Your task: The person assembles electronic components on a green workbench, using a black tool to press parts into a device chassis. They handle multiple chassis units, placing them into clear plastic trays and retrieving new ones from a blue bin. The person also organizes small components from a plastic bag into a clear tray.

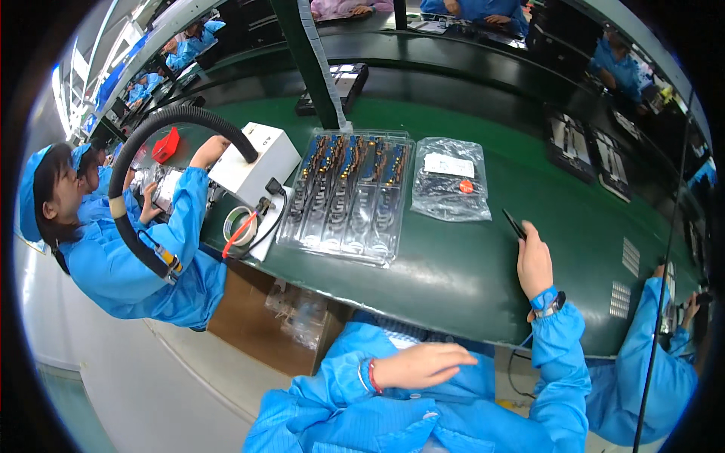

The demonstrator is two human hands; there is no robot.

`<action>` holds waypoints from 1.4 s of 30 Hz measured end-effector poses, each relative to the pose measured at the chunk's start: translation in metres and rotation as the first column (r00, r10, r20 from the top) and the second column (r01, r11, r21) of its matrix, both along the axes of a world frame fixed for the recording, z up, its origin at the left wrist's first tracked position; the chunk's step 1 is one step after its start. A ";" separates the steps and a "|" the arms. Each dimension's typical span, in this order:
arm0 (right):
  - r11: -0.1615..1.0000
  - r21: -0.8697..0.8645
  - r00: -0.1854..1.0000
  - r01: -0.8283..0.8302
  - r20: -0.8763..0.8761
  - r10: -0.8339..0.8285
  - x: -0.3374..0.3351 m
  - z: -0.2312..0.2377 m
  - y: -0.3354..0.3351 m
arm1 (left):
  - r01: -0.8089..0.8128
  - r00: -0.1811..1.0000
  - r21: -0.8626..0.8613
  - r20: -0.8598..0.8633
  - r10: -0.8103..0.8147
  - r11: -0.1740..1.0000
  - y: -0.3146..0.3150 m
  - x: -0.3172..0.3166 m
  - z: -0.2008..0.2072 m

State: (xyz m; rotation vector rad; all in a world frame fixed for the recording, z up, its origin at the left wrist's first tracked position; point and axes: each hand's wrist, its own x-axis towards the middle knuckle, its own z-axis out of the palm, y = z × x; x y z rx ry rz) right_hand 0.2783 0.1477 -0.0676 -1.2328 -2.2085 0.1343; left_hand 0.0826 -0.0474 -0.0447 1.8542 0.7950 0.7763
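Over the right part of the green table, my right hand (pixel 534 263) is closed on black tweezers (pixel 514 225) pointing away to the upper left. In front of my body, off the table's near edge, my left hand (pixel 424 366) has its fingers stretched out and nothing in it. A clear plastic tray (pixel 362 226) with several compartments lies left of my right hand, holding small dark parts with orange and blue flex ends. Between the tray and my right hand rests a clear plastic bag (pixel 451 180) with a white label and a round orange sticker.
At left stand a white box (pixel 260 162) with a black hose (pixel 140 128), a tape roll (pixel 240 226) and a cardboard box (pixel 245 325) below. Co-workers (pixel 128 241) sit on both sides. Metal strips (pixel 620 300) lie at right; a dark post (pixel 308 60) rises behind the tray.
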 end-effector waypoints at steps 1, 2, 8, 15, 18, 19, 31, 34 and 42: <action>1.000 0.006 0.998 -0.012 -0.062 0.012 0.002 0.003 -0.001 | -0.003 1.000 0.074 -0.008 0.004 0.997 0.001 -0.004 0.002; 1.000 0.012 0.992 -0.023 -0.121 0.025 0.005 0.006 0.000 | -0.056 0.995 0.255 -0.071 0.076 0.965 0.003 -0.007 -0.002; 0.978 0.080 0.803 0.195 -0.586 -0.112 0.016 0.005 0.030 | -0.309 0.846 0.682 -0.122 0.519 0.663 0.026 -0.052 -0.003; 0.928 -0.300 0.097 -0.223 -0.954 -0.285 0.042 -0.011 0.101 | -0.413 0.723 0.697 -0.140 0.676 0.587 0.039 -0.082 -0.025; 0.848 -0.458 -0.029 -0.268 -0.876 -0.482 0.024 0.001 0.131 | -0.377 0.732 0.678 -0.199 0.651 0.631 0.039 -0.081 -0.020; 0.847 -0.470 -0.126 -0.248 -0.852 -0.509 0.019 0.000 0.148 | -0.377 0.733 0.675 -0.200 0.650 0.634 0.038 -0.082 -0.020; 0.670 -0.742 -0.434 0.006 -0.606 -0.667 0.010 -0.002 0.296 | -0.306 0.838 0.578 -0.213 0.502 0.756 0.043 -0.089 -0.007; 0.700 -0.709 -0.452 -0.091 -0.597 -0.663 0.016 0.001 0.303 | -0.307 0.842 0.597 -0.193 0.504 0.741 0.045 -0.088 -0.010; 0.716 -0.423 -0.308 -0.556 -0.695 -0.650 -0.002 0.061 0.154 | -0.479 0.868 0.281 0.009 0.497 0.831 0.043 -0.092 -0.010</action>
